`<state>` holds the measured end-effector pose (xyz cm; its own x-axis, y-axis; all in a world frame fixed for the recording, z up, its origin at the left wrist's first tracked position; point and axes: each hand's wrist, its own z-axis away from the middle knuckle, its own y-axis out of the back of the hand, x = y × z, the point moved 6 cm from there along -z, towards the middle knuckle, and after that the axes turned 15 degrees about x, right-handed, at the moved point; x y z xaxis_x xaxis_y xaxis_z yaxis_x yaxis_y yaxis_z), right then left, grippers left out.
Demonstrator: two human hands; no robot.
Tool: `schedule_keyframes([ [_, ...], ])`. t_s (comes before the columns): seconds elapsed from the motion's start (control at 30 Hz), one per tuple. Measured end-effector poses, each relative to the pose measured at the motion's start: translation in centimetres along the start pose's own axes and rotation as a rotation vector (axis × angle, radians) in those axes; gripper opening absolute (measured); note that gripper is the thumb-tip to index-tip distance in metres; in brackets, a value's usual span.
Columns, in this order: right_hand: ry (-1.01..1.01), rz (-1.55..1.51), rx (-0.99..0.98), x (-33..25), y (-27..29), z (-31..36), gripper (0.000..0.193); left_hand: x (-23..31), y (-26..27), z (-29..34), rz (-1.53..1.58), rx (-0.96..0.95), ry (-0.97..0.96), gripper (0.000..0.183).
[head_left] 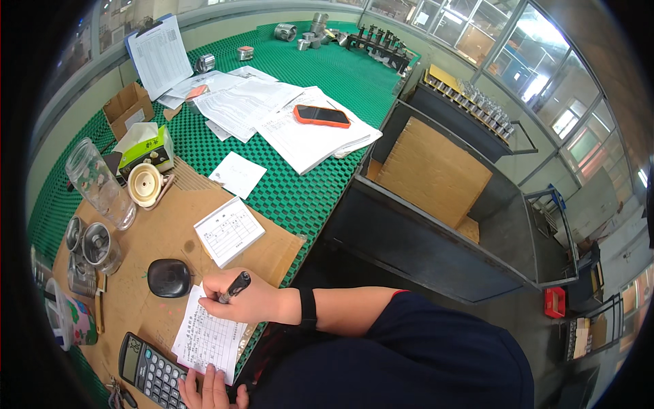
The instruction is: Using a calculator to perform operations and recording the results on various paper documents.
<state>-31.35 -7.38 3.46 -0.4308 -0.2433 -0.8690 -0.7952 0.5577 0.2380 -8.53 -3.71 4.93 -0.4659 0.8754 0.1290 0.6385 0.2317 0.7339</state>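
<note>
Form sheet (pixel 208 337) lies on the cardboard (pixel 163 235) at the bench (pixel 300 198) edge, under both your hands: right hand (pixel 245 303) clamped on a black pen (pixel 234 287) over its top, left hand (pixel 211 390) fingers flat on its lower edge beside the calculator (pixel 151 371).

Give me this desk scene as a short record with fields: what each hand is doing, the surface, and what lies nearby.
right hand: right hand holds a black pen over a printed form
left hand: left hand rests on the form's lower edge
surface: cardboard sheet on a green grid mat
nearby: calculator, black oval case, notepad, orange-cased phone on papers
</note>
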Motion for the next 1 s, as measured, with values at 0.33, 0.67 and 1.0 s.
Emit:
schedule_keyframes([
  [0.33, -0.027, -0.032, 0.003, -0.03, -0.04, -0.04, 0.023, 0.04, 0.14, -0.17, 0.000, 0.000, 0.007, 0.044],
  [0.67, 0.006, 0.008, -0.001, 0.13, -0.10, -0.01, 0.024, -0.06, 0.10, -0.17, 0.001, 0.010, 0.018, 0.043],
  [1.0, 0.005, -0.006, -0.014, 0.16, -0.17, 0.00, 0.024, -0.10, 0.02, 0.08, -0.002, -0.007, 0.020, 0.044],
])
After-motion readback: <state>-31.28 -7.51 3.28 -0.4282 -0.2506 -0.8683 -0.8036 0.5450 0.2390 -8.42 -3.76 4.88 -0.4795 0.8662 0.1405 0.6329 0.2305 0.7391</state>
